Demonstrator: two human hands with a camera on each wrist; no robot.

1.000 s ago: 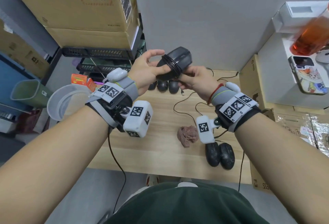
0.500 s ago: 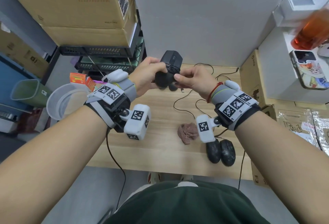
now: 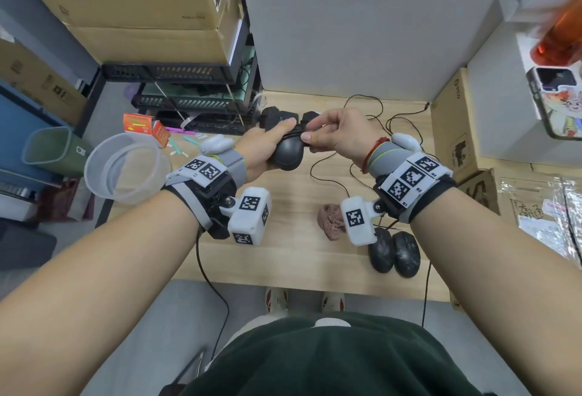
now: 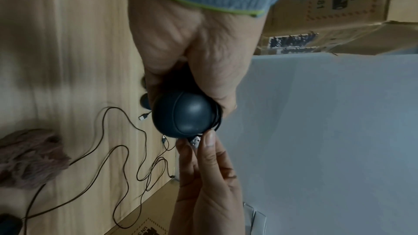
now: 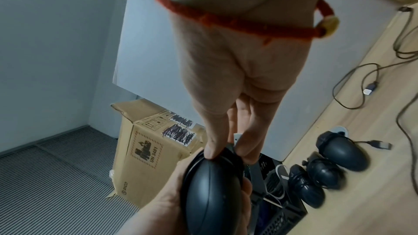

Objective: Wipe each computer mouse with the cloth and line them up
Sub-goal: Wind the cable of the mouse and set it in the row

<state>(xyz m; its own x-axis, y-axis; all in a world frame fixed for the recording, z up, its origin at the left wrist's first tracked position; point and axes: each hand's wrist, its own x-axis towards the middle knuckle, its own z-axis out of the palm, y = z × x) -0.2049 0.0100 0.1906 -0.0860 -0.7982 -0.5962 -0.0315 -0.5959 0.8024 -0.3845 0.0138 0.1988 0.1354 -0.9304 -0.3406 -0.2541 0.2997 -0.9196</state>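
My left hand (image 3: 271, 143) grips a black mouse (image 3: 286, 156) with its cable wound round the body, a little above the far part of the wooden table (image 3: 283, 257). The right hand (image 3: 316, 136) pinches the cable's USB plug (image 4: 195, 141) against the mouse (image 4: 185, 115). Three more black mice (image 5: 325, 172) lie in a row at the table's back edge, partly hidden behind my hands in the head view. Two dusty mice (image 3: 393, 255) lie side by side at the front right. The crumpled pinkish cloth (image 3: 330, 221) lies loose on the table between my wrists.
Loose black cables (image 3: 362, 112) with USB ends trail over the back right of the table. A clear plastic basin (image 3: 122, 169) and a green bin (image 3: 47, 150) stand off the left edge. Cardboard boxes (image 3: 453, 131) border the right side, with a phone (image 3: 557, 103) above them.
Both hands have come down from in front of the wall toward the table's back. The mouse has turned in my left hand, and the right fingers now pinch the plug end.
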